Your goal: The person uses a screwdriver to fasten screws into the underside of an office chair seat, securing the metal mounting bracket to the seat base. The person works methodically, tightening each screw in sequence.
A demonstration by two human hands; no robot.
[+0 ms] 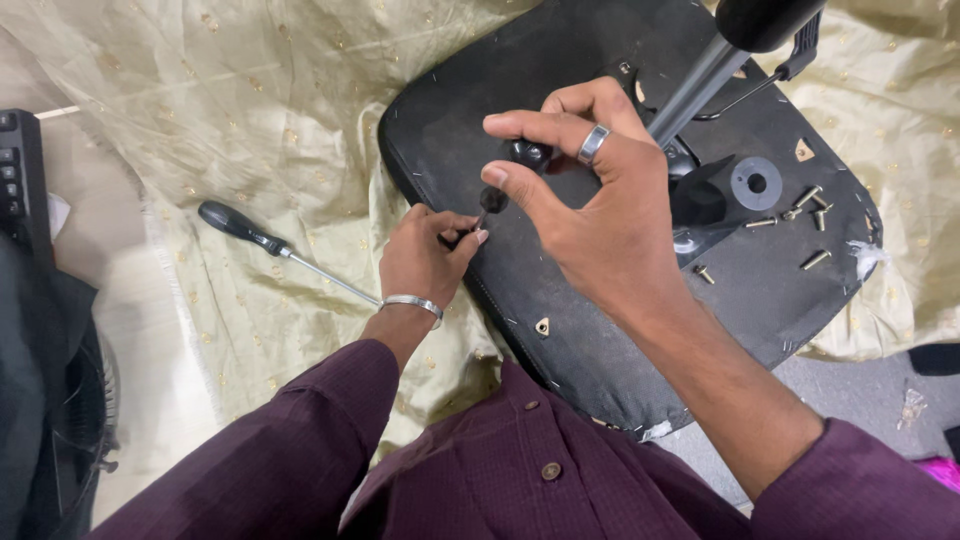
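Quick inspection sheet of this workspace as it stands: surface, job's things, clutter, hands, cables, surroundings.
Surface: pale gold cloth spread over the floor.
Job's things: upturned black chair seat base on the cloth; small black knobbed tool; metal chair column.
Clutter: loose screws and a grey washer on the seat base; black-handled screwdriver lying on the cloth.
Hands: right hand pinches the black tool; left hand grips at its tip on the seat edge.
Cables: nothing seen.
Surroundings: keyboard edge at left; dark fan guard lower left.
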